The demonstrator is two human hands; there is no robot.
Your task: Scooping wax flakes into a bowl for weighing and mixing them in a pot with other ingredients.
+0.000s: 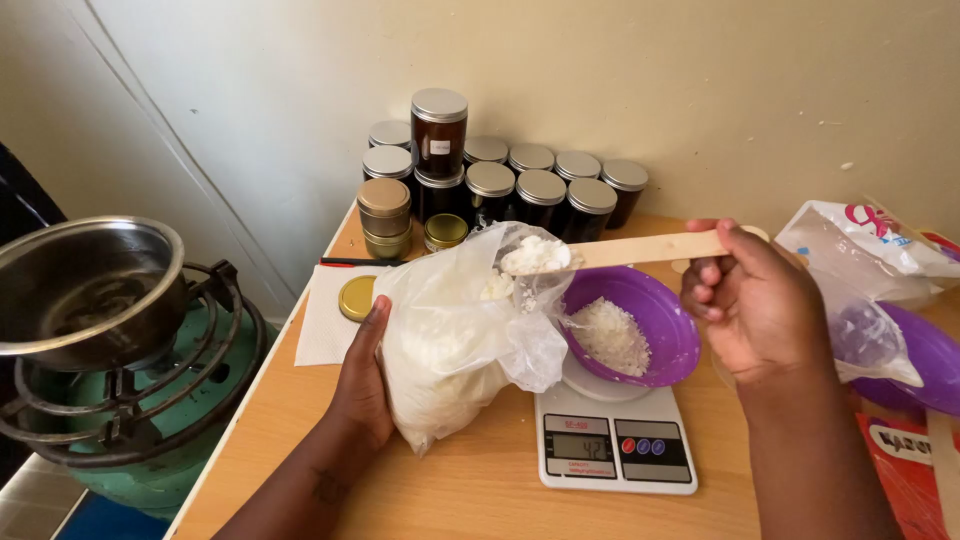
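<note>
My left hand (362, 375) grips the side of a clear plastic bag (455, 335) full of white flakes, standing on the wooden table (480, 495). My right hand (750, 305) holds a flat wooden spatula (640, 249) level, its tip loaded with a heap of white flakes (535, 254) just above the bag's open mouth. To the right of the bag, a purple bowl (655, 320) with some white flakes in it sits on a white digital kitchen scale (612, 445).
Several dark lidded jars (540, 190) and small gold tins (385, 215) stand against the wall. A gold lid (355, 297) lies on white paper. A steel pot (85, 290) rests on a green gas burner at left. Another bag (860, 250) and purple bowl (925, 365) lie right.
</note>
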